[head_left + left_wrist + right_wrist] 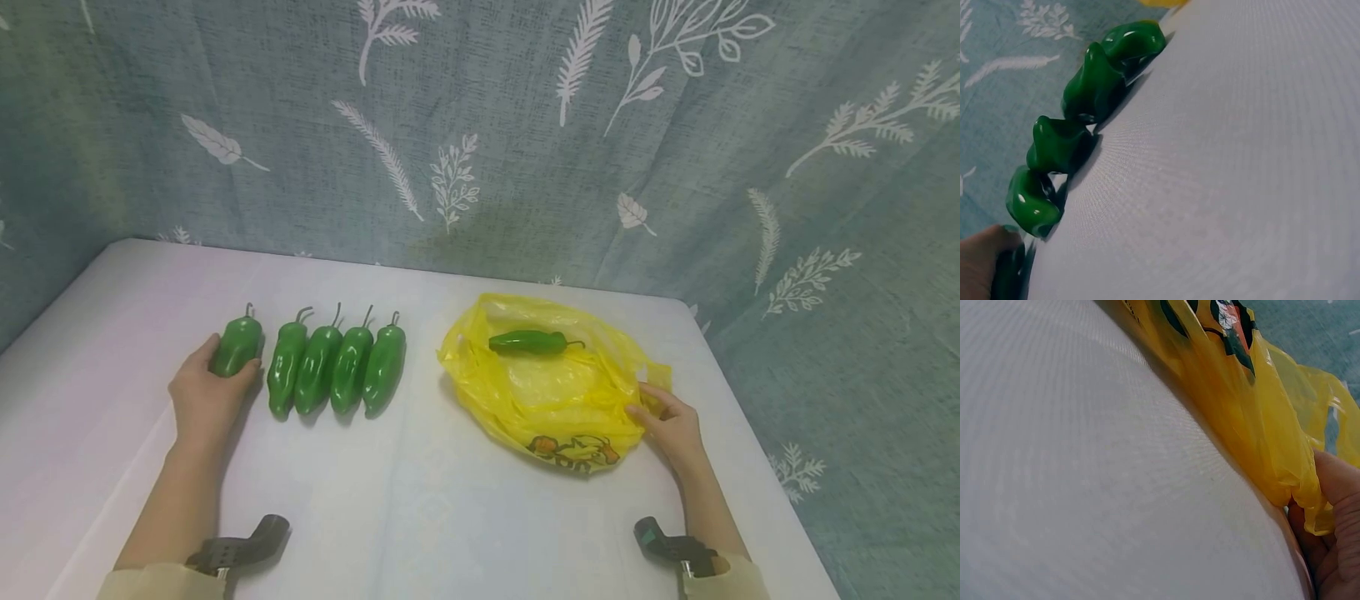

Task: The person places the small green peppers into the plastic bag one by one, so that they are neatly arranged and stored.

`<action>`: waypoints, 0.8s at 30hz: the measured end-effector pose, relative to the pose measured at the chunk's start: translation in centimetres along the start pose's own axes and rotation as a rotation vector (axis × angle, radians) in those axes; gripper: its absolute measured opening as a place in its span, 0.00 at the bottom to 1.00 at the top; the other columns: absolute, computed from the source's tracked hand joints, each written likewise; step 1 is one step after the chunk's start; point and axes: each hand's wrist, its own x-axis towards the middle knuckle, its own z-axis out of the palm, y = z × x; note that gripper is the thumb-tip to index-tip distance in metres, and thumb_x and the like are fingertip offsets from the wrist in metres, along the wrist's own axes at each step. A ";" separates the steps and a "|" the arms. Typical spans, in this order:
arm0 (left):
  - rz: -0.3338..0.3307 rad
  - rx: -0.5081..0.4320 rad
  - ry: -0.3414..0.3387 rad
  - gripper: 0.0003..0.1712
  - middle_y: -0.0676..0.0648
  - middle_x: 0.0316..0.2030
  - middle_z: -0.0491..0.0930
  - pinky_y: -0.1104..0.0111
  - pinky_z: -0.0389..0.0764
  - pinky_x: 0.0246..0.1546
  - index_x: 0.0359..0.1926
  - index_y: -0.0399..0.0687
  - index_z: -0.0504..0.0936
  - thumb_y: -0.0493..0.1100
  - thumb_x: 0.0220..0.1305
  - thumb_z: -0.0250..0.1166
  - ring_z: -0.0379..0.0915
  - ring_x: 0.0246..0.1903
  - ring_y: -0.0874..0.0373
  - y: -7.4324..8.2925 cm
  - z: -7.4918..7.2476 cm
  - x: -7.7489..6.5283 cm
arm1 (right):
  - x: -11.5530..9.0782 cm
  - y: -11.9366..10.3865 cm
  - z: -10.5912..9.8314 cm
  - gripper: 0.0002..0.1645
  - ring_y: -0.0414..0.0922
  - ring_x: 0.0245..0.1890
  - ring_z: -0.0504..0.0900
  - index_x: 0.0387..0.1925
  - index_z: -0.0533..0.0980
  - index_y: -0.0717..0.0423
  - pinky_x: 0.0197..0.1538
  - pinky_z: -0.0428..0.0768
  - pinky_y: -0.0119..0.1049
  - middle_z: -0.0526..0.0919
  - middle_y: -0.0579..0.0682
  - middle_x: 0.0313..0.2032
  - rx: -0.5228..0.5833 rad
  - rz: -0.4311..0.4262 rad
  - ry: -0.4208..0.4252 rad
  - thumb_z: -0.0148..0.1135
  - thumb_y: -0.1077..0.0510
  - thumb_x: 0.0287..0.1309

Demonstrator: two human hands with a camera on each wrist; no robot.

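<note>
At the left of the table my left hand curls its thumb and fingers round a green pepper, its stem pointing away from me. Several more green peppers lie side by side just right of that hand; the left wrist view shows their glossy tips. A yellow plastic bag with a printed picture lies opened out on the right. One green pepper rests inside it, lying sideways. My right hand pinches the bag's right edge between thumb and fingers, and the gathered plastic shows in the right wrist view.
Everything lies on a white-covered table. Behind it and along the right side hangs a grey-green curtain with white leaf prints. A dark wrist-worn device sits on each forearm.
</note>
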 end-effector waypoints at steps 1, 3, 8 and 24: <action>-0.001 -0.004 0.009 0.43 0.30 0.69 0.53 0.44 0.60 0.64 0.72 0.38 0.49 0.47 0.64 0.60 0.51 0.67 0.33 0.0 0.0 0.0 | 0.0 0.0 0.0 0.29 0.57 0.65 0.63 0.56 0.73 0.66 0.69 0.59 0.56 0.72 0.64 0.59 -0.002 0.004 -0.001 0.67 0.57 0.55; -0.005 -0.014 0.025 0.43 0.30 0.68 0.54 0.45 0.60 0.64 0.72 0.38 0.50 0.47 0.64 0.60 0.52 0.67 0.33 0.0 -0.1 0.0 | 0.1 0.0 0.0 0.29 0.57 0.65 0.63 0.56 0.73 0.66 0.69 0.59 0.56 0.72 0.64 0.60 -0.005 0.007 -0.002 0.67 0.57 0.55; -0.022 -0.050 0.038 0.43 0.32 0.69 0.54 0.47 0.60 0.65 0.72 0.41 0.50 0.47 0.63 0.61 0.52 0.67 0.35 0.1 -0.2 0.0 | 0.0 -0.1 0.0 0.28 0.58 0.65 0.63 0.56 0.72 0.67 0.68 0.59 0.56 0.72 0.65 0.59 -0.011 0.001 0.000 0.67 0.58 0.55; -0.091 -0.169 -0.030 0.43 0.43 0.71 0.53 0.52 0.55 0.69 0.72 0.49 0.53 0.53 0.62 0.62 0.48 0.70 0.43 2.2 -1.4 0.4 | 0.1 -0.2 0.0 0.28 0.57 0.65 0.63 0.55 0.73 0.66 0.68 0.59 0.55 0.72 0.64 0.59 -0.003 0.013 -0.003 0.67 0.57 0.55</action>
